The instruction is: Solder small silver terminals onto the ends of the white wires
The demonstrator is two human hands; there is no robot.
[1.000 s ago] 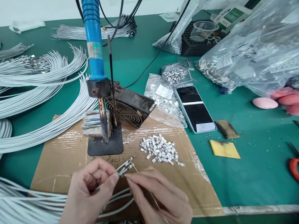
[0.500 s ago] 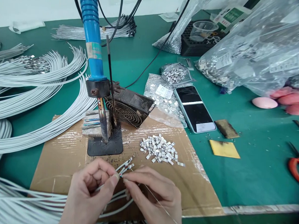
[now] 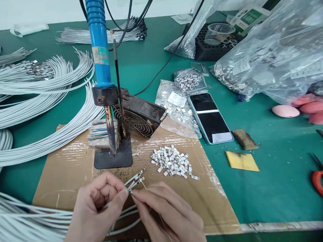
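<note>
Cables (image 3: 26,216), grey, come in left of the left fingers, probably to keep slack out of the way. Blue-handled iron (image 3: 100,61) stands beyond those fingers, tip down over a black base (image 3: 113,161); looks parked there to free both hands. Left hand (image 3: 100,204): thumb and index pinching cable ends (image 3: 134,179), tips sticking out past the fingertips, presumably to expose them. Fan (image 3: 138,118) further beyond, likely for fumes. Right hand (image 3: 170,212): thumb and index pressed together right at the left fingertips; can't tell what's between them. Thin strand (image 3: 144,184) shows just above the right index. Small flat pieces (image 3: 173,160) heaped just beyond right fingers, I'd guess for quick reach. Yellow pad (image 3: 242,161) further right.
</note>
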